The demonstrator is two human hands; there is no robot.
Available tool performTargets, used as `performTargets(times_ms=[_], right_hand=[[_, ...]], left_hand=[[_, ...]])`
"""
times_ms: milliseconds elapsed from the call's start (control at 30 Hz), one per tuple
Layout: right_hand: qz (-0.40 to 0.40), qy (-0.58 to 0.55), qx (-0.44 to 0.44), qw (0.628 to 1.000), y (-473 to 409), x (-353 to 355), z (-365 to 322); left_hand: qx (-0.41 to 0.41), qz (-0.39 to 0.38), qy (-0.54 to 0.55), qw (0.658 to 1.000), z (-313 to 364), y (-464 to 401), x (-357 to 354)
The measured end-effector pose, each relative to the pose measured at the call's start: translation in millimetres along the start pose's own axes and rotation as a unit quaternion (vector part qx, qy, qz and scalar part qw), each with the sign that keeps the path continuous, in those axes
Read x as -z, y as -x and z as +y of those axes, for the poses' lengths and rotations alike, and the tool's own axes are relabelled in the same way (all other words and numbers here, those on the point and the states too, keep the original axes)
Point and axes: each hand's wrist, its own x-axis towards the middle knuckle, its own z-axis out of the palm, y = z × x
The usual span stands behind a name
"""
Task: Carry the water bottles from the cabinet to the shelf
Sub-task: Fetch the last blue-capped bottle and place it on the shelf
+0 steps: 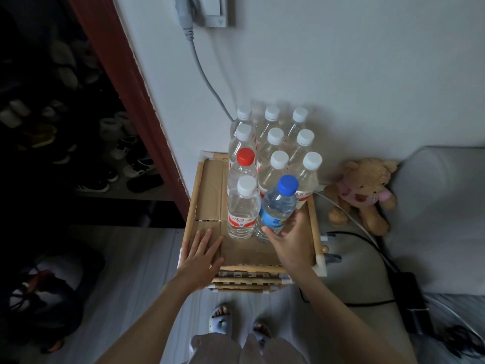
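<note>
Gripping blue-capped bottle [277, 206], right hand [291, 243]; left hand [200, 254] flat near shelf [316, 232] edge.

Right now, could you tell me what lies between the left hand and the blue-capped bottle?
In the head view, a white-capped bottle stands between the left hand and the blue-capped bottle.

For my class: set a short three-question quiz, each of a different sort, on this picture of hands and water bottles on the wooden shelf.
1. True or false: the right hand grips the blue-capped bottle.
2. How many red-capped bottles stand on the shelf?
3. The left hand is: A) gripping a white-capped bottle; B) lying flat on the cardboard; C) touching the teddy bear.

Key: 1 true; 2 one; 3 B.
</note>
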Motion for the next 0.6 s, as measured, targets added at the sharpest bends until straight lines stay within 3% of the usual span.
performTargets(times_ms=[233, 600], right_hand=[[-0.095, 0.003, -0.010, 0.995, 1, 5, 5], [-0.056, -0.013, -0.036, 0.998, 0, -5, 11]], left_hand=[[0.001, 0.001, 0.001, 1.000, 0, 0, 0], [0.025, 0.004, 0.057, 0.998, 4, -2, 2]])
